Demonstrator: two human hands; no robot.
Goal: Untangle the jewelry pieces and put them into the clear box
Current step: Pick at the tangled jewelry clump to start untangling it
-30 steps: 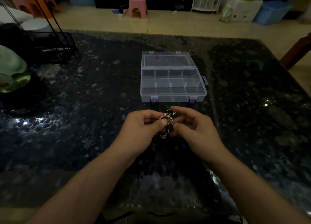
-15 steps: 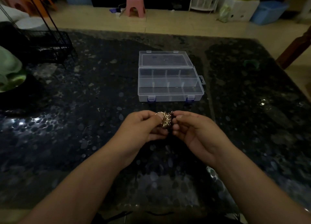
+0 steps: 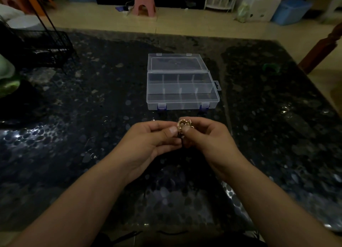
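I have the gold jewelry tangle (image 3: 183, 124) pinched between my left hand (image 3: 150, 142) and my right hand (image 3: 209, 137), held up above the dark desk (image 3: 74, 117), just in front of the clear box (image 3: 182, 91). The fingers of both hands are curled in and clamped on the clump from either side, thumbs pressing near its top. I judge the pieces to be very light, thin metal: limp where they are chain, stiff only at small rings and clasps, and slick enough to slide out of a loose pinch. A hard pull would likely tighten the knot or bend a link, so I would hold a firm loop or clasp with one hand and tease a strand loose with the fingertips of the other. The box stands open, lid laid back, its compartments apparently bare; the light is dim, so I cannot make out individual pieces.
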